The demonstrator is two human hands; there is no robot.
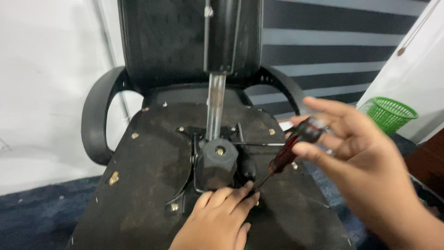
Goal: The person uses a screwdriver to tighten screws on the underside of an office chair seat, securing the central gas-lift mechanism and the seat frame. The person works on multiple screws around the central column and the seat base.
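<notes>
- While my left hand lies loosely spread, grasping nothing, fingertips touch the black mechanism base.
- Right hand, right of it, grips the red-handled screwdriver.

Count: 1 chair, upside down, underside up. 2 armrests: one, other. 1 mechanism plate with 1 lever. 1 chrome cylinder. 1 screwdriver, red-black handle. 2 hands: left hand, right hand. 1 green basket. Brass screws on the seat base: at least 6 in view, e.g.; some may be hidden under the hands.
</notes>
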